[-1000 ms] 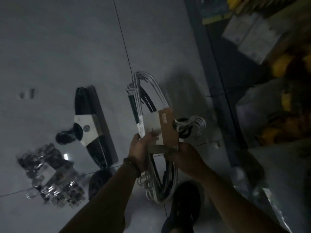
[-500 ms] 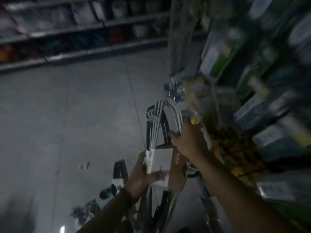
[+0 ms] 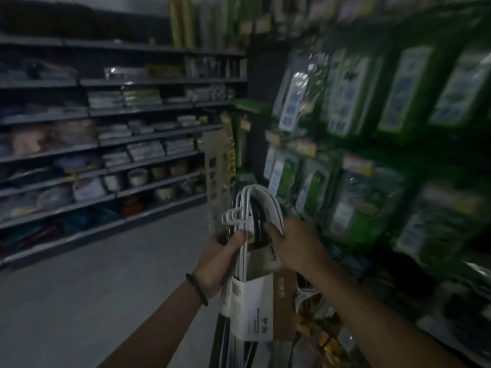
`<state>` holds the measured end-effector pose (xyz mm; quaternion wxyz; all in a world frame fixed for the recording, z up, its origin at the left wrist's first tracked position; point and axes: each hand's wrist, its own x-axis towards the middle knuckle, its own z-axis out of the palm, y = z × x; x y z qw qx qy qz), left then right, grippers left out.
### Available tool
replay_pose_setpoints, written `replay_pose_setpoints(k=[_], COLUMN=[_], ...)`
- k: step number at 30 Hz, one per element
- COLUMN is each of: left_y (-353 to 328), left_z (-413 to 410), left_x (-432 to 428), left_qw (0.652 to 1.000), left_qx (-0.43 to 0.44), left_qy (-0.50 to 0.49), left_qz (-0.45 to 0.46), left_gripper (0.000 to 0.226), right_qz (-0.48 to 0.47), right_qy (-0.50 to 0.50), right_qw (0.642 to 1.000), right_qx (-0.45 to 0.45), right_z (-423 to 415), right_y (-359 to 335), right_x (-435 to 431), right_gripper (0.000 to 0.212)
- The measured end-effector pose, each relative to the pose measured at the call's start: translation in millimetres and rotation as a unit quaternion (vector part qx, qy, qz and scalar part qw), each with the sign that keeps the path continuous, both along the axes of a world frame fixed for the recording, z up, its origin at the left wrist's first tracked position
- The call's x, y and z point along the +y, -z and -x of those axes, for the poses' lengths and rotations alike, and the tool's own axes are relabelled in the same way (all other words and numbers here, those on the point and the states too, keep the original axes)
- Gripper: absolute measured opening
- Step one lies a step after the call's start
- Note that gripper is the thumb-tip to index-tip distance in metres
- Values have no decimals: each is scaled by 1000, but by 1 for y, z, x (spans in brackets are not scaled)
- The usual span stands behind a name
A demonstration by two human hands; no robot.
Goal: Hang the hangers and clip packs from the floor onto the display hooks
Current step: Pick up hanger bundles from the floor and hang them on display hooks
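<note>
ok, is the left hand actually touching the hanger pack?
Touching. The head view shows the left hand gripping the hanger pack, its thumb curled across the white hangers with no gap between them.

worn: dark beaded bracelet (image 3: 197, 289) on left wrist | forearms (image 3: 372, 304): both bare

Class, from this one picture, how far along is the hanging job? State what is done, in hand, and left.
Done: the bundle of white plastic hangers in card sleeves is off the floor, raised beside the display of hanging green packs. In hand: the left hand and right hand both grip it. Left: it hangs on no hook yet, and any other floor items are out of view.
</note>
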<state>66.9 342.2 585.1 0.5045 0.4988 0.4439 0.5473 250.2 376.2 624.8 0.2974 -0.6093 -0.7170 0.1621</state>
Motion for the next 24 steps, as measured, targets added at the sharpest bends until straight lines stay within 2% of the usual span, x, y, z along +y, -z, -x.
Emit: replay_pose_setpoints(k=[3,6,10,12,15,17,20,24], left_y=[-44,-83,-130,-154,-183,-201,-227,-264], left_z=[-14,-35,-72,-99,-142,-171,-217,-289], left_x=[-9,-19,-27,-34,-49,-60,-78,-113], left_qw=[999,991,980,971,917,891,858,794], left_qx=[24,49,139,173,268,266,280,269], left_qy=[40,119,121,116,44,33,59,45], left_qz=[-29,-33,-70,-120,-292,-367,-427,-544], left_gripper=[70,64,39,31,30,33,40,24], right_qz=[-29,-33,-33,-57,-91,-119,-118,-102], right_qy=[52,115,208,252,336,381,425,473], right_qw=[998,993,978,966,924,893,871,856], right_qx=[24,-11,-1,-34,-158,-209,-216,-179], right_z=[-22,-56,-119,-153,-204,-240,-292,-356], right_y=[-45,-84,-135,-160,-192,-208,-231,-268], right_x=[-39,-77,-144,-180,-234,-268,-316,-378], right_gripper=[64,62,54,50,47,44,39,36])
